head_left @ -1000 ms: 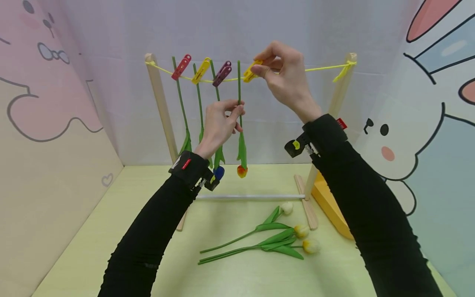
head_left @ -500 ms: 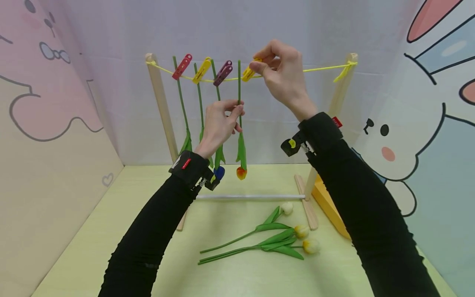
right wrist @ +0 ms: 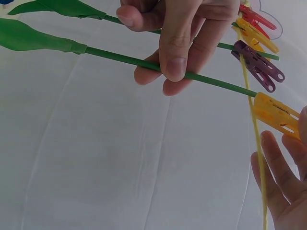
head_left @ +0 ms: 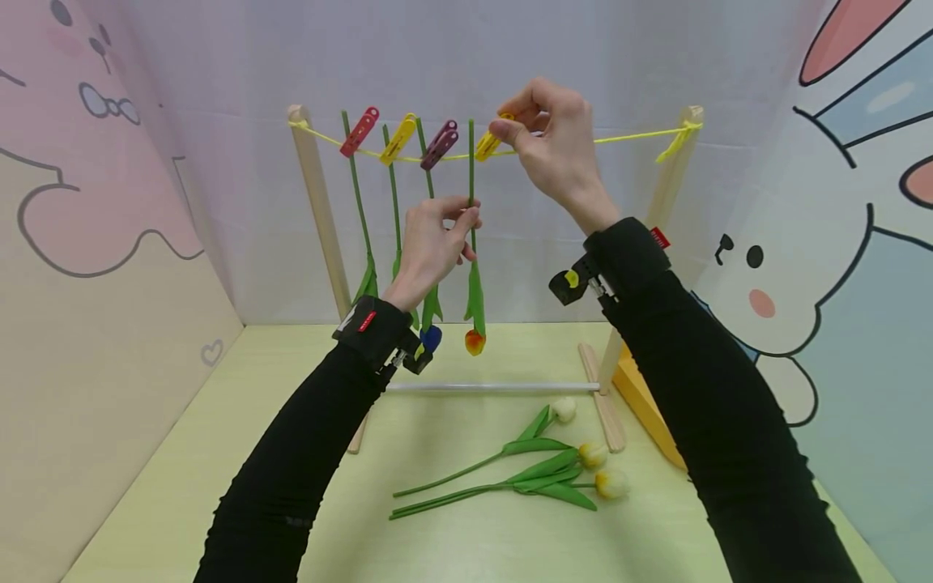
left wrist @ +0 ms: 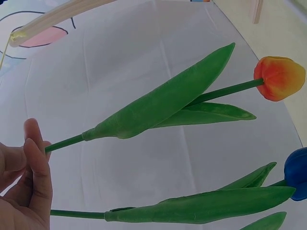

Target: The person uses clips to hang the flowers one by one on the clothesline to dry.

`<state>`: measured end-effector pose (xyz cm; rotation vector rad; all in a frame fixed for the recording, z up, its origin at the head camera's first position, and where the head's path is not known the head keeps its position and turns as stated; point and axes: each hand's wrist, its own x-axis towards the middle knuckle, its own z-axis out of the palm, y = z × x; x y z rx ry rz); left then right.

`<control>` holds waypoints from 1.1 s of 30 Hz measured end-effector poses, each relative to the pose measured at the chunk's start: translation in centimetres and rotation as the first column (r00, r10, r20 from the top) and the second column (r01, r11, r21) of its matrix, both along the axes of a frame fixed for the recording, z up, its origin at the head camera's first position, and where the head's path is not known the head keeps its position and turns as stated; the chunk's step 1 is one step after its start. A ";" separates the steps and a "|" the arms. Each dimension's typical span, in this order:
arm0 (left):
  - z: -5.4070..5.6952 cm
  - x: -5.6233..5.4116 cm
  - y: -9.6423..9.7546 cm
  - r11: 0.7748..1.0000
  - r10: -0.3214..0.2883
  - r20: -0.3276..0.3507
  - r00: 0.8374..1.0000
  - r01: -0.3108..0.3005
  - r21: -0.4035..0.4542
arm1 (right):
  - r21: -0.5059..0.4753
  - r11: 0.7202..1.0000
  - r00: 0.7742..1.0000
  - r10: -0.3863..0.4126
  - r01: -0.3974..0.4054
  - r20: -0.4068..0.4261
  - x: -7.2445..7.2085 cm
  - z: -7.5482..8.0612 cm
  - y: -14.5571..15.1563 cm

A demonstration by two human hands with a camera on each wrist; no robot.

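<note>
My left hand (head_left: 433, 239) pinches the green stem of an orange-yellow tulip (head_left: 475, 342), which hangs bloom down. In the left wrist view the tulip's bloom (left wrist: 280, 78) and leaves show fully. Up at the yellow string (head_left: 627, 136), my right hand (head_left: 557, 154) pinches a yellow clothespin (head_left: 487, 147). The clothespin's tip is at the string, close beside the upper stem; in the right wrist view the clothespin (right wrist: 276, 114) meets the stem's end. Whether it clamps the stem I cannot tell. Left of it, red (head_left: 359, 132), yellow (head_left: 398, 139) and purple (head_left: 440, 146) clothespins hold upside-down flowers.
Two wooden posts, left (head_left: 318, 202) and right (head_left: 666, 178), carry the string. A white rod (head_left: 496, 388) runs low between them. Three pale tulips (head_left: 554, 465) lie on the table in front. A yellow-orange container (head_left: 645, 405) stands at right, partly behind my right arm.
My right hand has shifted slightly left with the yellow clothespin, bringing it nearer the tulip's stem. My left hand keeps its pinch and has hardly moved.
</note>
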<state>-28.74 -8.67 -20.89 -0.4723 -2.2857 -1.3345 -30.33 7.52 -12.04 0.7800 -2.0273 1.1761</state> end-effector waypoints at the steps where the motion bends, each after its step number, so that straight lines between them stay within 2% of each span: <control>1: 0.0 0.0 0.0 1.000 0.000 0.002 1.000 0.000 0.000 | 0.001 1.000 1.000 0.000 0.000 0.001 0.0 0.0 0.0; 16: -0.1 -0.1 -0.1 1.000 0.011 0.027 1.000 -0.011 -0.009 | -0.034 0.999 0.998 0.010 -0.008 0.057 -0.5 0.0 -0.4; 33: -0.1 -0.2 -0.2 1.000 0.013 0.033 0.999 -0.012 -0.020 | -0.023 1.000 0.997 -0.012 0.013 0.070 -0.8 -0.2 -0.9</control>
